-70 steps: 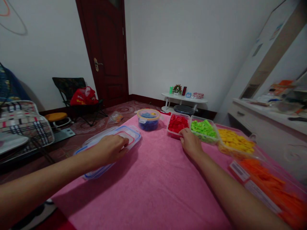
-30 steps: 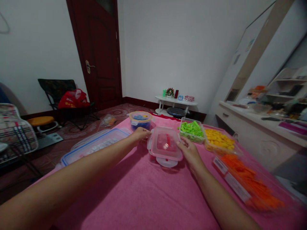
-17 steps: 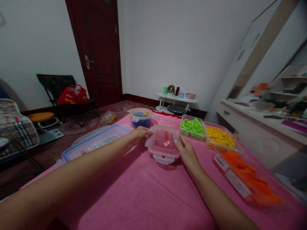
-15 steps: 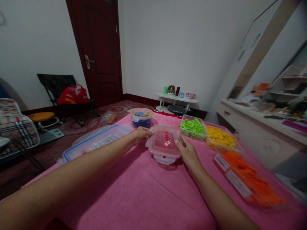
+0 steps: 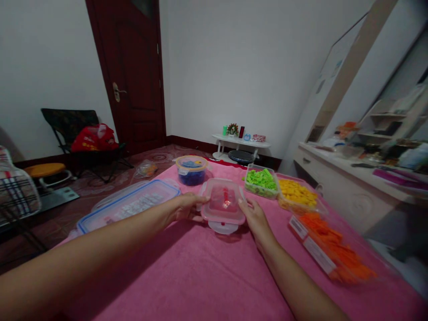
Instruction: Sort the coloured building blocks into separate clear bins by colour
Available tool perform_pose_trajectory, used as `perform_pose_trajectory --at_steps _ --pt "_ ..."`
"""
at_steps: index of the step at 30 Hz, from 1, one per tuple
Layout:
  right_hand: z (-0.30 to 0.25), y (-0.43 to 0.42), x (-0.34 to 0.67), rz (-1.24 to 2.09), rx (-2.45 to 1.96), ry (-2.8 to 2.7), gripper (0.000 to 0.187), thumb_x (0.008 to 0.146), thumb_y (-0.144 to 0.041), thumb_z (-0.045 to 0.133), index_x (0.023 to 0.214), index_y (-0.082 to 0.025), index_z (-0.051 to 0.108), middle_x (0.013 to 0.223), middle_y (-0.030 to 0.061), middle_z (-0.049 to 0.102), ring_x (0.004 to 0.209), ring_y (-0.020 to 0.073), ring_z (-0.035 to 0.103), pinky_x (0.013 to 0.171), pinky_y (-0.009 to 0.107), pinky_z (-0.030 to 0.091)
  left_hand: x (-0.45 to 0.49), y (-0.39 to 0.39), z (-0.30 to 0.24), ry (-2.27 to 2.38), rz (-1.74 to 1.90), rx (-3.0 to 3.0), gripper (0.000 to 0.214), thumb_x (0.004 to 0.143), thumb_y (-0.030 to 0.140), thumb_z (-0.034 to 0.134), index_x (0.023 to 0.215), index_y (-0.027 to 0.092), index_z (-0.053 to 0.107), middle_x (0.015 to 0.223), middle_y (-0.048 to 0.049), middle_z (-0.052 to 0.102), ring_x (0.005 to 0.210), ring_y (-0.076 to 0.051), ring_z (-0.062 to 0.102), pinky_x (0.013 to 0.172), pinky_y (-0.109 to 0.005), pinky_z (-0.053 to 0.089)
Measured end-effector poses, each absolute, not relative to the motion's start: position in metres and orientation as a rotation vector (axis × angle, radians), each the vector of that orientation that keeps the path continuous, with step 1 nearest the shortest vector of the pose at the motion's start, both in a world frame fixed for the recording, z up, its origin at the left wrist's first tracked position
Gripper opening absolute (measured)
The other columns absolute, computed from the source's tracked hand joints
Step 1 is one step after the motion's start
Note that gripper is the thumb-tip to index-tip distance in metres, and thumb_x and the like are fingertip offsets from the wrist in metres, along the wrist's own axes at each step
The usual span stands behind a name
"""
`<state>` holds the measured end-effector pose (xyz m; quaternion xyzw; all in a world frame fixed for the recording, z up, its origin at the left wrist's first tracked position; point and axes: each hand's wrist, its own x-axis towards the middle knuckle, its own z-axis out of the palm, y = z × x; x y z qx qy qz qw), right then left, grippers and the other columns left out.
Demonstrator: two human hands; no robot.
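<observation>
A clear food container with a translucent pink lid (image 5: 223, 203) sits in the middle of the pink cloth, something red showing through it. My left hand (image 5: 189, 207) grips its left side, thumb near the lid's edge and fingers curled lower down. On the opposite side, my right hand (image 5: 253, 216) holds the edge with the thumb on top; some of its fingers are hidden. The lid's near flap (image 5: 223, 228) sticks outward. Just behind stands a round tub (image 5: 191, 171) with a yellow-rimmed lid and dark blue contents.
To the right are boxes of green pieces (image 5: 261, 179), yellow pieces (image 5: 297, 192) and orange pieces (image 5: 336, 247). A blue-rimmed box (image 5: 133, 207) with whitish pieces lies left. Beyond the cloth stand a low white table (image 5: 239, 141) and a cluttered counter (image 5: 337, 171).
My left hand has slid from the container's far left corner toward its near left side. The right hand keeps its hold, and the whole view has shifted slightly.
</observation>
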<state>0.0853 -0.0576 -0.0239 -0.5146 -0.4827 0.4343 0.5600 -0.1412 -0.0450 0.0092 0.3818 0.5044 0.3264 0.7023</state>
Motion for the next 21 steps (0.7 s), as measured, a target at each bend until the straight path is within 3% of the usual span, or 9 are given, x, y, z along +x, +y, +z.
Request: perform_pose_trajectory --at_steps 3,5,8,10,14,16,18,21 --pt "-0.013 -0.064 0.085 1.188 -1.178 -1.139 0.046 0.069 -0.043 0.070 0.106 -0.016 0.063 0.095 0.0109 0.072 0.082 0.0267 0.069 0.064 0.037 0.057 -0.136 -0.042 0.005 1.148 0.811 0.839 0.030 0.063 0.031 0.076 0.082 0.011 0.064 0.063 -0.0019 0.063 0.053 -0.012 0.059 0.055 -0.026 0.053" --pt "-0.007 -0.070 0.084 1.274 -1.157 -1.131 0.051 0.068 -0.039 0.071 0.113 -0.018 0.060 0.097 0.0106 0.071 0.079 0.0253 0.069 0.061 0.035 0.057 -0.133 -0.034 0.002 1.154 0.823 0.823 0.025 0.066 0.029 0.073 0.081 0.011 0.065 0.063 -0.0023 0.064 0.053 -0.012 0.059 0.054 -0.025 0.052" --pt "-0.005 -0.075 0.082 1.253 -1.087 -1.106 0.082 0.062 -0.033 0.076 0.136 -0.027 0.039 0.118 0.0094 0.064 0.092 0.0243 0.067 0.068 0.036 0.058 -0.130 -0.020 -0.003 1.157 0.853 0.800 0.021 0.066 0.027 0.073 0.079 0.012 0.065 0.063 -0.0023 0.064 0.053 -0.012 0.058 0.054 -0.024 0.051" --pt "-0.009 -0.070 0.079 1.181 -1.039 -1.124 0.099 0.056 -0.031 0.080 0.141 -0.029 0.029 0.128 0.0096 0.057 0.104 0.0243 0.063 0.077 0.038 0.056 -0.128 -0.012 -0.003 1.125 0.934 0.844 0.022 0.066 0.028 0.073 0.077 0.012 0.064 0.062 -0.0024 0.064 0.052 -0.011 0.057 0.053 -0.023 0.049" --pt "-0.017 -0.043 0.075 1.081 -1.025 -1.196 0.084 0.058 -0.037 0.079 0.132 -0.020 0.042 0.128 0.0119 0.057 0.111 0.0230 0.059 0.090 0.035 0.051 -0.120 0.005 0.001 1.103 1.155 0.949 0.023 0.073 0.033 0.069 0.074 0.012 0.060 0.054 -0.0004 0.057 0.045 -0.009 0.050 0.049 -0.023 0.043" --pt "-0.018 -0.024 0.074 0.995 -1.053 -1.222 0.077 0.059 -0.039 0.078 0.127 -0.017 0.048 0.122 0.0116 0.061 0.106 0.0222 0.061 0.090 0.034 0.050 -0.112 0.014 0.001 1.186 1.239 0.945 0.022 0.079 0.033 0.064 0.082 0.012 0.060 0.055 -0.0002 0.055 0.047 -0.010 0.051 0.051 -0.023 0.043" --pt "-0.019 -0.003 0.074 0.872 -1.112 -1.246 0.074 0.058 -0.040 0.077 0.123 -0.015 0.052 0.114 0.0108 0.065 0.099 0.0222 0.064 0.087 0.035 0.051 -0.104 0.021 -0.002 1.280 1.308 0.950 0.025 0.081 0.029 0.060 0.099 0.012 0.057 0.067 -0.0033 0.060 0.059 -0.013 0.058 0.057 -0.025 0.047" --pt "-0.023 0.024 0.074 0.697 -1.212 -1.286 0.072 0.057 -0.043 0.075 0.119 -0.014 0.055 0.105 0.0091 0.068 0.093 0.0225 0.064 0.082 0.037 0.051 -0.094 0.025 -0.010 1.338 1.363 1.109 0.048 0.079 0.019 0.060 0.124 0.016 0.044 0.101 -0.0104 0.064 0.090 -0.018 0.063 0.076 -0.029 0.050"
